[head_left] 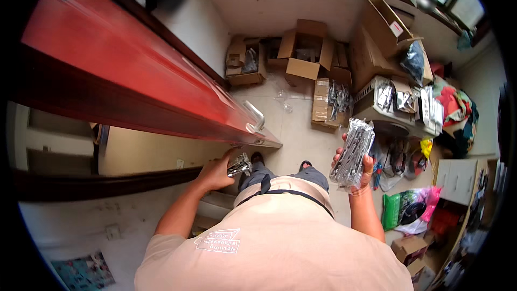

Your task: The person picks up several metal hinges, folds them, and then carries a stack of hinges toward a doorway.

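Note:
My right hand is closed around a clear plastic pack of shiny metal parts, held upright with fingers on one side and the thumb side on the other. My left hand grips a smaller bundle of shiny metal pieces; their exact kind is too small to tell. That hand is close to the lower edge of a red door, whose metal handle lies just beyond. Whether the left fingers touch the door, I cannot tell.
Open cardboard boxes line the far wall. Another box with wrapped metal parts sits on the floor. To the right stands a white appliance loaded with more parts. Plastic bags and a white cabinet are at my right.

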Motion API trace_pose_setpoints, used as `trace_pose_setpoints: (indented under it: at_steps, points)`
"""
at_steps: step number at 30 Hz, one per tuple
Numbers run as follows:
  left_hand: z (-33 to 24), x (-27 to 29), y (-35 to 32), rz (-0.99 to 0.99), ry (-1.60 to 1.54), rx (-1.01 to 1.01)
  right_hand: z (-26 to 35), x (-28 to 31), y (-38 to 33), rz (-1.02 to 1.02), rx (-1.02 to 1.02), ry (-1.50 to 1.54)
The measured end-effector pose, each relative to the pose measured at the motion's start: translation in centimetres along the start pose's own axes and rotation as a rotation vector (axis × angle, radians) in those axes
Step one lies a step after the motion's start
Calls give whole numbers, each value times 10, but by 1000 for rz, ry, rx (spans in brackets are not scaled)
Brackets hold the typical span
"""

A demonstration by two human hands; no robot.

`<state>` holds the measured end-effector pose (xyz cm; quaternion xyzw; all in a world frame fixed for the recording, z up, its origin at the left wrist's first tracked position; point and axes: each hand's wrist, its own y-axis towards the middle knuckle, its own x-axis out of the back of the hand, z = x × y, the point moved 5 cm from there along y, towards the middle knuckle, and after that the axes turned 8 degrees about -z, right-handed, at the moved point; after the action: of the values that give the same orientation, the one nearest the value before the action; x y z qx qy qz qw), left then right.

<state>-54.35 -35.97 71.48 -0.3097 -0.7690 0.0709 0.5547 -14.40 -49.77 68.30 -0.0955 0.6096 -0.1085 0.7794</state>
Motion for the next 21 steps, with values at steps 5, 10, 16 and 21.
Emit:
trace_pose_setpoints:
  at_steps: [5,10,16,21]
  points:
    - [-8,20,66,-7,61,-226,-9,-3,-1,-51,179,93]
    - [-61,34,145,126,119,-455,-15,-16,-20,-173,422,154]
    - [-59,21,229,264,103,-729,-76,-30,-27,-238,635,198]
    - [-82,25,266,349,26,-838,-134,-26,-53,-301,779,303]
